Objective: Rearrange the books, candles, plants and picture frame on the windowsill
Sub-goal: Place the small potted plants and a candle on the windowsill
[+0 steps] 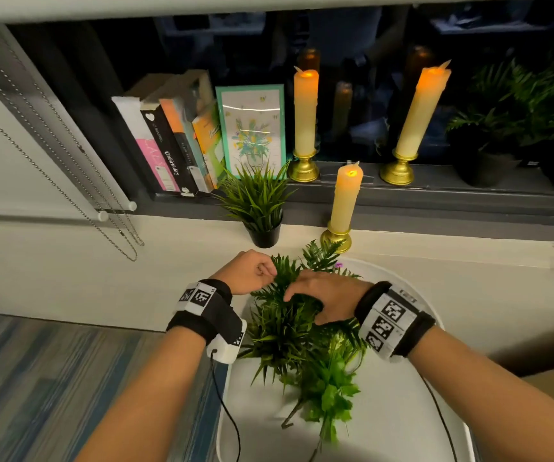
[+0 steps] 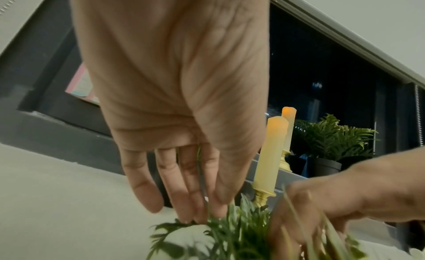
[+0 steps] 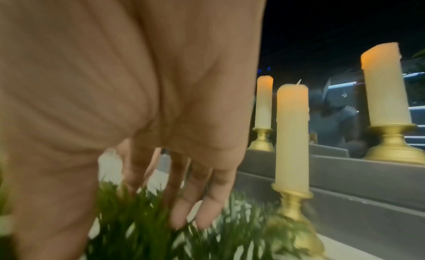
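Note:
A green fern plant (image 1: 285,331) stands on a white round table (image 1: 388,415) below the windowsill (image 1: 442,191). My left hand (image 1: 270,273) pinches one of its fronds at the upper left; in the left wrist view the left hand (image 2: 202,214) has a thin stem between thumb and fingers. My right hand (image 1: 309,301) rests on top of the foliage, and in its wrist view the right hand (image 3: 190,209) has fairly straight fingers reaching down into the leaves. Books (image 1: 172,141), a picture frame (image 1: 252,128) and two tall candles (image 1: 305,111) (image 1: 418,115) stand on the sill.
A small potted plant (image 1: 259,201) and a shorter candle (image 1: 345,198) stand on the white ledge just beyond my hands. Dark potted ferns (image 1: 518,121) fill the sill's right end. A loose leafy sprig (image 1: 328,391) lies on the table. Blind chains (image 1: 69,181) hang at left.

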